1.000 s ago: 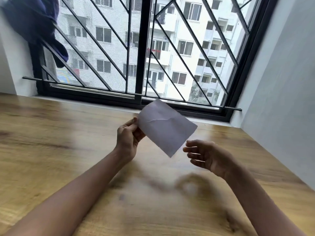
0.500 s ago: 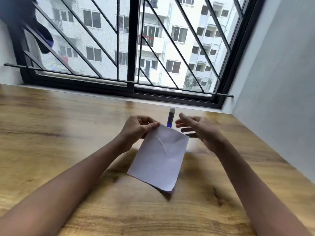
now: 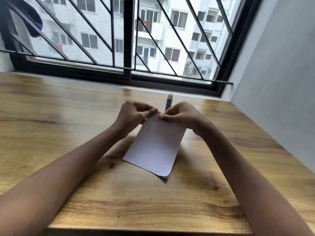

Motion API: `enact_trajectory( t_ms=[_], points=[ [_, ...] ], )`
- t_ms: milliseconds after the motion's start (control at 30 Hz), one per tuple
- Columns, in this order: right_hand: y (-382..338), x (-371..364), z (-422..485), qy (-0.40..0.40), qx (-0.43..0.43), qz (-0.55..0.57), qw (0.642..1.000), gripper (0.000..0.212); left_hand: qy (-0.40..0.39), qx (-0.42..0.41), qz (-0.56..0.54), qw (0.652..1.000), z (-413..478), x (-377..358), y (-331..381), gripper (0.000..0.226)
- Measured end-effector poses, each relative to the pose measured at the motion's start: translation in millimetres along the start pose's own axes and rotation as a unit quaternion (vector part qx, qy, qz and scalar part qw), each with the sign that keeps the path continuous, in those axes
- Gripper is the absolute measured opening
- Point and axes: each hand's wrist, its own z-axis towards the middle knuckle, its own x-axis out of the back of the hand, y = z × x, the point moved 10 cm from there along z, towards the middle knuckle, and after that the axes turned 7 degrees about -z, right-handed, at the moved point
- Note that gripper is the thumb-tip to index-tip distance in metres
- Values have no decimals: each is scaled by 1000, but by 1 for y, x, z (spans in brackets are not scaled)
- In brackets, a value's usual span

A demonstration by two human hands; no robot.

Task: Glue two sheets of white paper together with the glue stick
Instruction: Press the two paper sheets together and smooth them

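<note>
Starting big: the wooden counter (image 3: 51,120) runs up to a barred window (image 3: 127,40), and it's pretty bare apart from the task stuff. No second loose sheet lies anywhere on the wood that I can see.

Next down, the paper (image 3: 156,147). It's held tilted, top edge up in the fingers, bottom edge down at or just above the counter with a shadow under the near corner. Looks like one white rectangle from here. Could be two sheets stacked flush, could be one, I honestly can't tell from this angle.

Then the hands. The left hand (image 3: 134,114) pinches the top edge at its left corner, thumb against fingers. The right hand (image 3: 180,114) does the same just beside it, thumb on the near face. Both are closed on the paper, thumbs almost touching, like they're working at that edge, maybe peeling or lining up.

Smallest: the glue stick (image 3: 168,103), standing upright on the counter just behind the hands, white end up. Nobody's touching it.

So my read on progress: no glue smear visible anywhere on the paper. Either it's early and the gluing is all left, or the sheets are already pressed together and only checking is left. Can't say which.
</note>
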Motion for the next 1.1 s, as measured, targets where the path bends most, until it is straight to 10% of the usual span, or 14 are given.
enact_trajectory(
  t_ms=[467, 733, 900, 1100],
  points=[
    [29, 22, -8, -11, -43, 102, 994, 10, 114, 22, -64, 991, 4, 36, -5, 12],
    [47, -11, -9, 22, -132, 410, 902, 13, 195, 43, -124, 972, -5, 40, -13, 7],
    [44, 30, 0, 166, -71, 307, 934, 11, 75, 109, -168, 977, -4, 13, -12, 23],
    [6, 13, 3, 48, 39, 84, 995, 6, -56, 213, -82, 972, -11, -7, -23, 40]
  ],
)
